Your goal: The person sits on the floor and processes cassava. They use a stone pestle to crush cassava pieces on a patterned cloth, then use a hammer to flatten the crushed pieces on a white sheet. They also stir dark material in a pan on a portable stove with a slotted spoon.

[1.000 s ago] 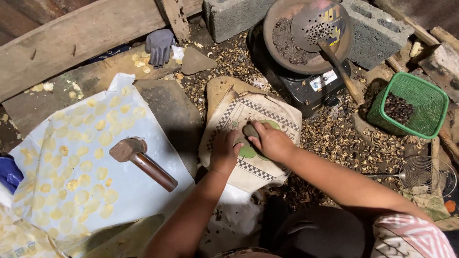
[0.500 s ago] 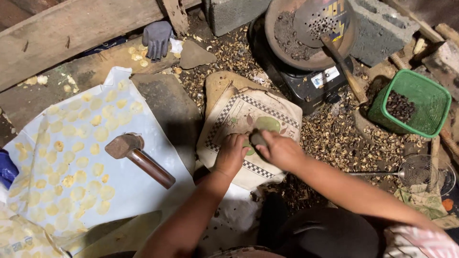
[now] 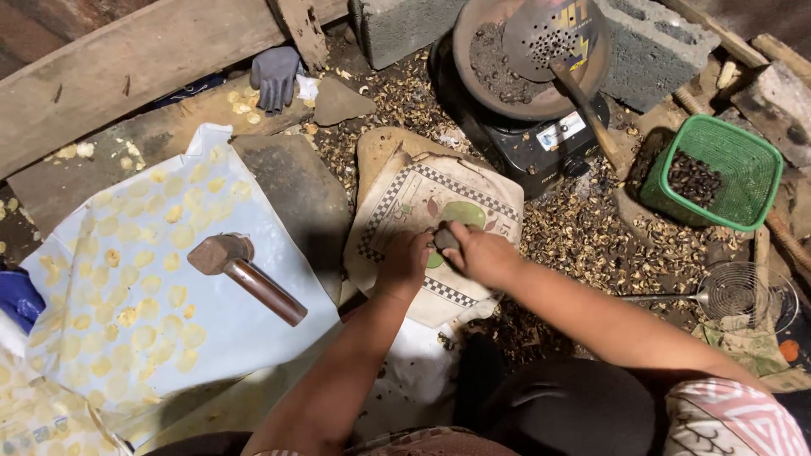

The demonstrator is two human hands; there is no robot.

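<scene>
Left hand (image 3: 407, 260), right hand (image 3: 480, 253) both pinch small dark rounded nut (image 3: 445, 240) over checker-bordered woven cloth (image 3: 397, 203).

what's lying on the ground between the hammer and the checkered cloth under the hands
In the head view, a flat dark stone slab lies between the hammer and the checkered cloth.
</scene>
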